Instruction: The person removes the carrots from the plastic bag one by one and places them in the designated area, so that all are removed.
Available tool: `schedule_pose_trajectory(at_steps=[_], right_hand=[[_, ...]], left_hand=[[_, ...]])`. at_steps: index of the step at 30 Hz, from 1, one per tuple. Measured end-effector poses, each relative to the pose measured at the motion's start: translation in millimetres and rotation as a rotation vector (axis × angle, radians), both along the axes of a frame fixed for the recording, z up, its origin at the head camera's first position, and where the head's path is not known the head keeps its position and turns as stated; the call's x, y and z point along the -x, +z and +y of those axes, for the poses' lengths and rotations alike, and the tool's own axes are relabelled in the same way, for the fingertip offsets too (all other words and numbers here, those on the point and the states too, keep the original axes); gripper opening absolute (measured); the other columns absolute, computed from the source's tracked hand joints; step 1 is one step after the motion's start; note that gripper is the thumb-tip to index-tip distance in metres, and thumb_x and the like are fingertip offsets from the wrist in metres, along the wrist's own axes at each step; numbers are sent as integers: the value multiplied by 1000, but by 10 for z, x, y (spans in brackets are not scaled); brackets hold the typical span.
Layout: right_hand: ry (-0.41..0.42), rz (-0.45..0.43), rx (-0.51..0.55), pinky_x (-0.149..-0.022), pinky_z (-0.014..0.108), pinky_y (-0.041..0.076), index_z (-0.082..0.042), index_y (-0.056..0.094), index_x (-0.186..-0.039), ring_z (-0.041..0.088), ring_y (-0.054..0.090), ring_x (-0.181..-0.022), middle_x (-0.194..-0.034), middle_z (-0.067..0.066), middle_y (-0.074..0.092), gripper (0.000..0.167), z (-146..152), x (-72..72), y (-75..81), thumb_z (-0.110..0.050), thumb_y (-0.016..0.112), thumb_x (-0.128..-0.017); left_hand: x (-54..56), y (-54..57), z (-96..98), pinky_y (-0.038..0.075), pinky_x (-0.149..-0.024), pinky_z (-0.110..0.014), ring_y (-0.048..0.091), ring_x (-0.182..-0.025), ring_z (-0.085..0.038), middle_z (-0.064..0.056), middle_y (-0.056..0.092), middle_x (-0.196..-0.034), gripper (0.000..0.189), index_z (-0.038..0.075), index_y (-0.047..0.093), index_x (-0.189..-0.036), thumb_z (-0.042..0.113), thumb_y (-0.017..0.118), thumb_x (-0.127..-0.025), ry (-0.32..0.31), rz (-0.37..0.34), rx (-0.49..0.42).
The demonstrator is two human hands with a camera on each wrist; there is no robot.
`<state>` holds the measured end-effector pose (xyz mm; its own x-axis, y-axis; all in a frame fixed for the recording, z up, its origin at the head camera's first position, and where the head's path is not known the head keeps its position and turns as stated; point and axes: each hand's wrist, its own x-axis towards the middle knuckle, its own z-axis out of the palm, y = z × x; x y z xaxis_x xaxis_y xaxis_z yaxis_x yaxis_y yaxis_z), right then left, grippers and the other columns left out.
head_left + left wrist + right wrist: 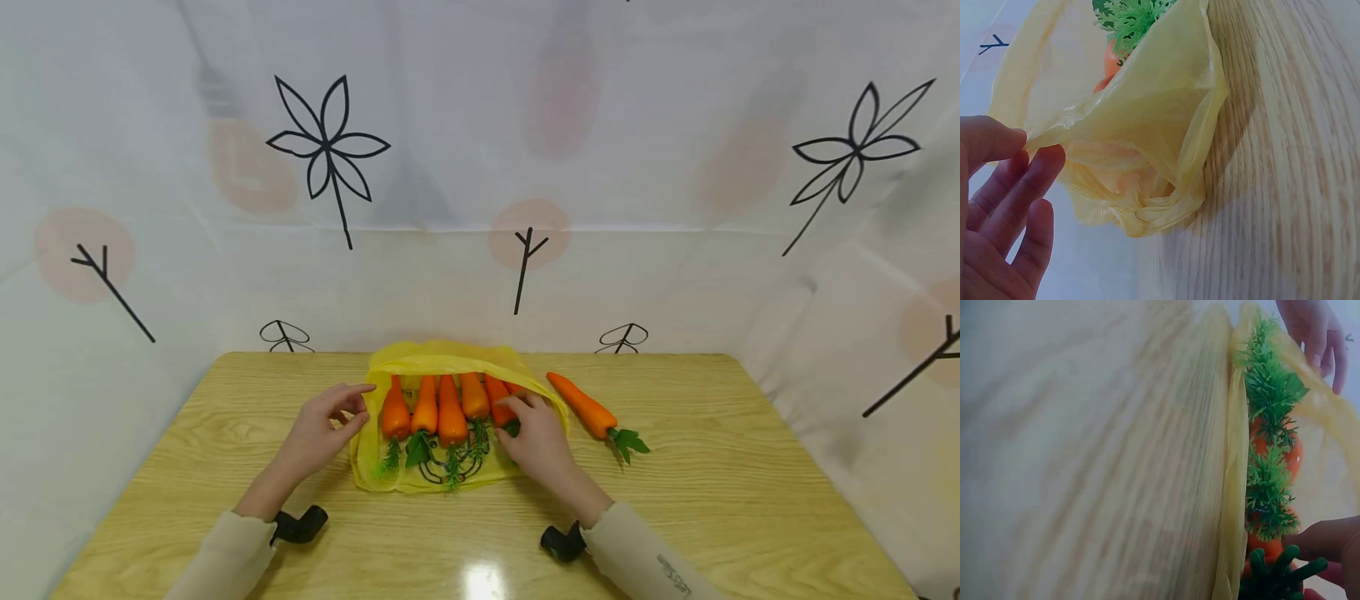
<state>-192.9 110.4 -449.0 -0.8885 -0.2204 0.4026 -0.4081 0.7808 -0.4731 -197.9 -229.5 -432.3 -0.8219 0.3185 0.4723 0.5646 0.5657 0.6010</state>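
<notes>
A yellow plastic bag lies open on the table with several toy carrots side by side in it, green tops toward the person. My left hand pinches the bag's left edge between thumb and fingertip; the left wrist view shows the thin film stretched from that pinch. At the bag's right side, my right hand grips a carrot with dark green leaves, partly hidden under the fingers. Another carrot lies outside the bag, right of it, its leaves pointing to the lower right.
The wooden table stands against a pale patterned cloth that also hangs at both sides. Black wrist cameras sit on both wrists, the left one and the right one near the table surface.
</notes>
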Motion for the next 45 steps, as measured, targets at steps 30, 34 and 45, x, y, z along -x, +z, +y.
schedule_pose_trajectory(at_steps=[30,34,45], right_hand=[[2,-149,131,-65,34,46,-10,75,-111,22,58,-84,-109,11,67,36,130,-97,203,-4,77,-76],[24,-106,138,-58,31,41,-7,75,-108,17,49,-68,-96,8,66,33,153,-98,291,2,73,-76],[46,-150,18,-88,51,51,-3,73,-112,37,62,-105,-118,18,64,36,55,-149,177,-15,84,-79]], left_hand=[[-32,33,4,54,-64,-27,60,-79,-10,5,61,-91,40,7,66,-127,-3,72,-89,3,-34,-20],[15,50,12,54,-65,-27,60,-80,-11,5,62,-91,40,7,66,-127,-3,72,-89,3,-19,-16],[-36,22,25,54,-66,-27,63,-81,-12,5,62,-91,39,6,65,-127,-3,70,-90,-5,-45,-33]])
